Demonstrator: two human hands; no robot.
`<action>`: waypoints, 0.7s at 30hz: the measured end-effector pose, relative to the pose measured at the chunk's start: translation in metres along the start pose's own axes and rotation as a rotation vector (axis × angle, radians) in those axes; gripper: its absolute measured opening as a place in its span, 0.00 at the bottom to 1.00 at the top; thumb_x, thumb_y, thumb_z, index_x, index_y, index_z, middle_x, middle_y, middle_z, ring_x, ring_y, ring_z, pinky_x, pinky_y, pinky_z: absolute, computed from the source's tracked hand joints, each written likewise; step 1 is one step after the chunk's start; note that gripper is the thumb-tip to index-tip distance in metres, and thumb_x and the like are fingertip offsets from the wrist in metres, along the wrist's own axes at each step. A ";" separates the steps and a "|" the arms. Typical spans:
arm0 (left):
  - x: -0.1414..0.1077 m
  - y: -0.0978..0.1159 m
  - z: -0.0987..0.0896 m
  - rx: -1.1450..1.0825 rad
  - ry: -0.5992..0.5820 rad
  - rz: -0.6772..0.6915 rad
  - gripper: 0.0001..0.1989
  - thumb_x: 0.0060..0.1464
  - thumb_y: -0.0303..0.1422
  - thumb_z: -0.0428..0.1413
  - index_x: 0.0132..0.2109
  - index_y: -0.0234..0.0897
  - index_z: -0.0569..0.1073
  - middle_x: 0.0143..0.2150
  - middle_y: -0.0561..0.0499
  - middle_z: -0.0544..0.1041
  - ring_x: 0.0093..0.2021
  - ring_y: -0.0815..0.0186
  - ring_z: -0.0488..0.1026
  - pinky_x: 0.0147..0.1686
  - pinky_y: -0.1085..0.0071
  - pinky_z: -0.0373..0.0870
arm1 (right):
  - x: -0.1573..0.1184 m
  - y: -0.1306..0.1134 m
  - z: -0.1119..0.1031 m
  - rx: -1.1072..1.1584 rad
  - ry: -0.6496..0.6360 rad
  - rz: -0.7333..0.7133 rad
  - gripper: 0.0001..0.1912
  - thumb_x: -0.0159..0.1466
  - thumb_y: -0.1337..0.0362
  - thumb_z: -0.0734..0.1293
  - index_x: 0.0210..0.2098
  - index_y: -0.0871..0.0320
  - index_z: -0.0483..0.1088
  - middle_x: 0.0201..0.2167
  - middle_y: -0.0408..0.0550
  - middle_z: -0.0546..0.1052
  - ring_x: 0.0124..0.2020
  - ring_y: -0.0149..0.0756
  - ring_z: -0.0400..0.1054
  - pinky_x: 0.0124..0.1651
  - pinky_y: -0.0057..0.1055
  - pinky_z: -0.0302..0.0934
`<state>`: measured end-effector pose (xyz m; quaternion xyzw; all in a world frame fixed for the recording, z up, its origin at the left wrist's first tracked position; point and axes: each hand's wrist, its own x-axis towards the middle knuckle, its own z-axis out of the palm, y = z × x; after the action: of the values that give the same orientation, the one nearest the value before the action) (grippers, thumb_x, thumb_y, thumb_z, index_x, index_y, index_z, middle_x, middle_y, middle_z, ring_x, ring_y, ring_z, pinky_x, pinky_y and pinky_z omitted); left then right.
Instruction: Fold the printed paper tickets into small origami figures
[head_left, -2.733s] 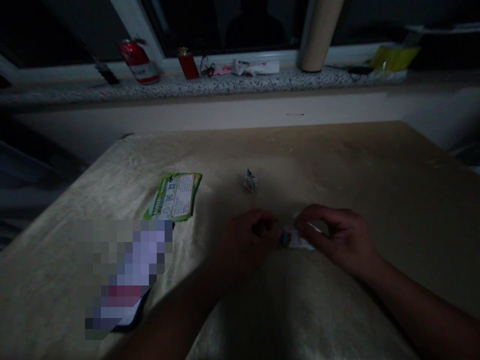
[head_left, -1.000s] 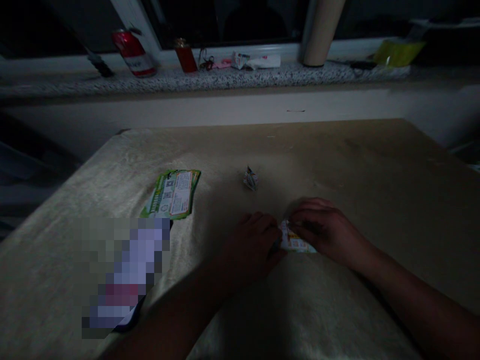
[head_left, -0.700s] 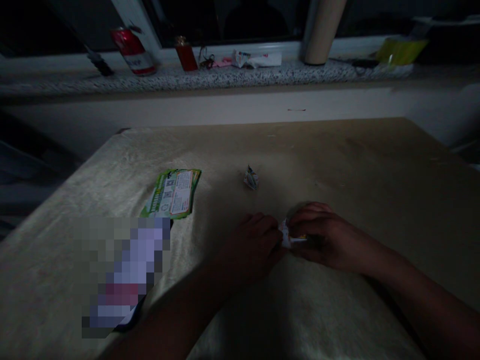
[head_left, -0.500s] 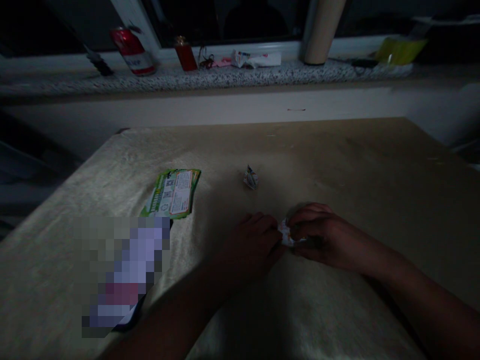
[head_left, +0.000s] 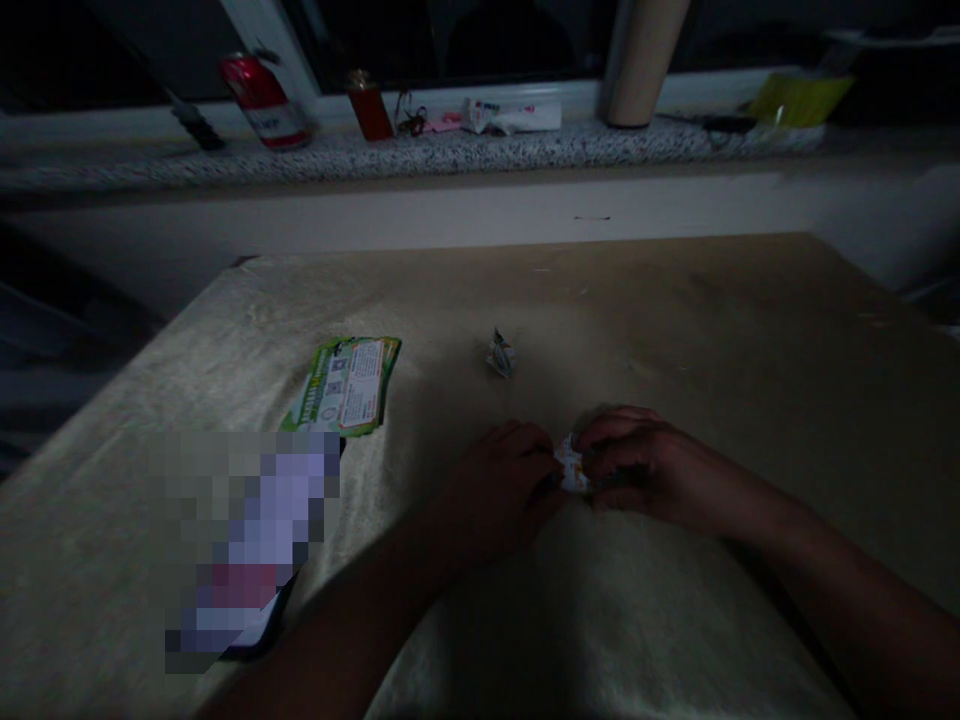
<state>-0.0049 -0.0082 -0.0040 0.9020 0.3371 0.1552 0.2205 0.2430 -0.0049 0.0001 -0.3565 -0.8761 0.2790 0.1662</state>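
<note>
A small piece of printed paper [head_left: 573, 470], white with coloured marks, lies low at the tabletop between my hands. The fingers of my left hand [head_left: 514, 480] are closed on its left edge. From the other side, my right hand [head_left: 637, 455] pinches its right part with curled fingers, hiding much of it. Beyond the hands a small folded paper piece [head_left: 500, 355] with printed sides stands on the cloth, touched by neither hand. Dim light blurs the fine folds.
Green printed sheets [head_left: 349, 385] lie in a stack on the left of the cloth-covered table [head_left: 675, 340]. Nearer me is a pixelated phone-like object [head_left: 262, 540]. Along the stone windowsill [head_left: 450, 155] stand a red can [head_left: 266, 105], a small red bottle [head_left: 370, 108] and a tan cylinder [head_left: 646, 65].
The right fingers have shifted slightly on the paper, and its right edge is now more covered. Both hands stay in about the same place.
</note>
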 end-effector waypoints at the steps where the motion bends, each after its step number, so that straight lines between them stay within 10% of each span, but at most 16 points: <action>1: 0.000 0.000 0.000 -0.004 0.001 -0.005 0.05 0.62 0.31 0.59 0.42 0.35 0.79 0.45 0.46 0.76 0.48 0.59 0.71 0.53 0.62 0.68 | 0.000 0.000 0.000 0.004 0.000 0.001 0.06 0.62 0.59 0.76 0.39 0.51 0.81 0.47 0.46 0.80 0.52 0.41 0.72 0.59 0.42 0.59; 21: -0.001 -0.004 0.003 -0.021 0.000 -0.029 0.04 0.60 0.31 0.61 0.43 0.36 0.78 0.47 0.48 0.76 0.50 0.60 0.71 0.55 0.62 0.67 | -0.002 -0.002 0.001 -0.050 0.022 0.003 0.12 0.60 0.66 0.76 0.44 0.51 0.79 0.49 0.45 0.80 0.55 0.41 0.71 0.61 0.44 0.56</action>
<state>-0.0063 -0.0075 -0.0088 0.8947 0.3483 0.1557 0.2323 0.2426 -0.0079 0.0005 -0.3649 -0.8804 0.2533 0.1662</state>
